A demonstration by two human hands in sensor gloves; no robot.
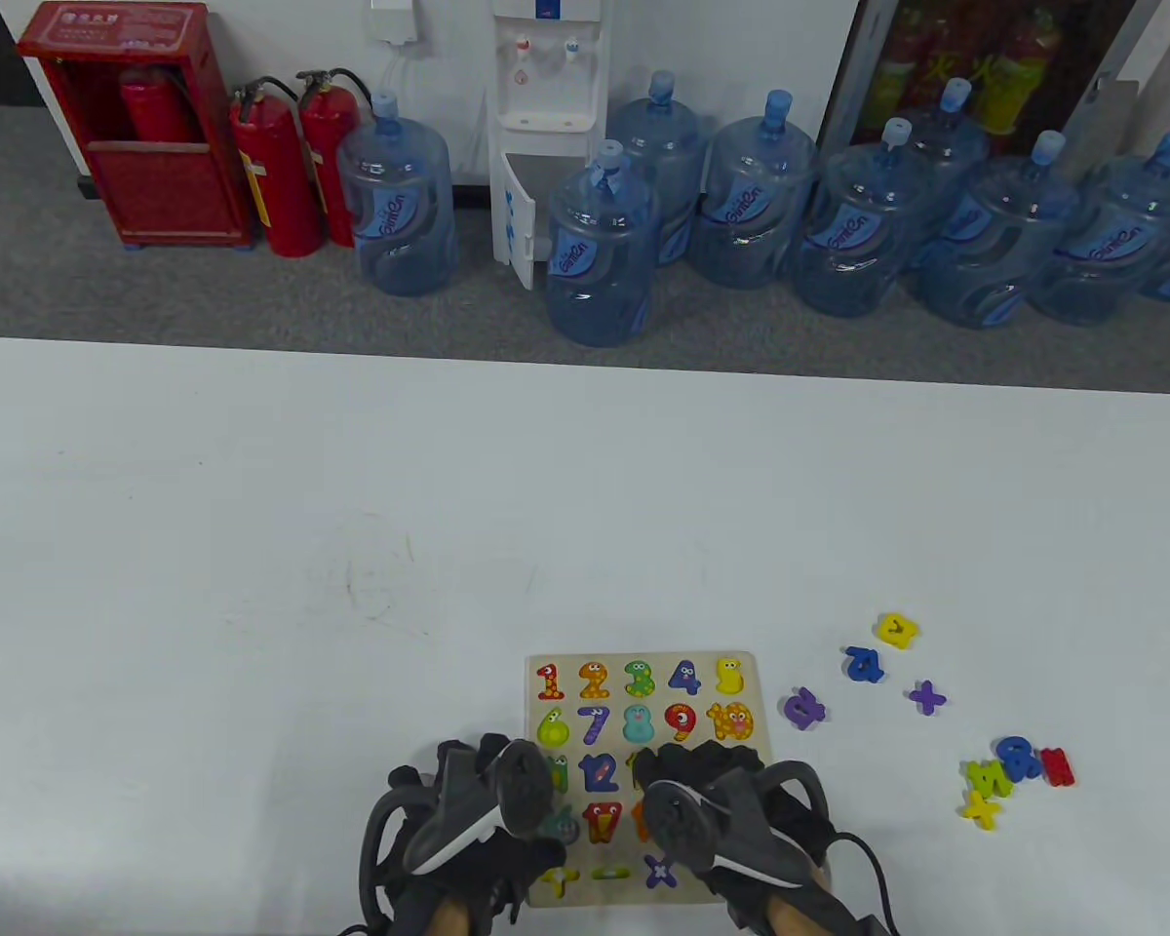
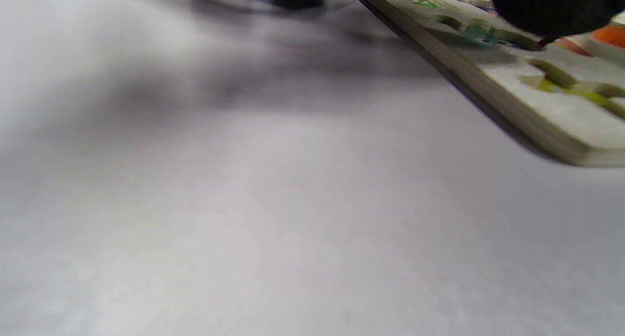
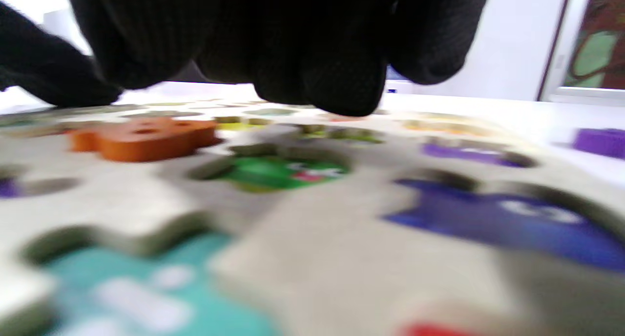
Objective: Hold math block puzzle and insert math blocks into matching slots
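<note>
both hands (image 1: 478, 809) (image 1: 731, 809) rest on the puzzle board (image 1: 746, 682) at the table's near edge, grasp indeterminable; insertion appears underway, next needing a loose block (image 1: 803, 708) fetched.

The puzzle board (image 1: 760, 712) is pale wood with multicoloured printed slots; an orange block (image 3: 144, 138) lies on it. The desk (image 1: 253, 546) is white, and the gloves (image 1: 468, 858) are black.

Bright, even table view; blurred wrist views.
Soft shadow on the table (image 2: 273, 82) beside the left hand's grip.
</note>
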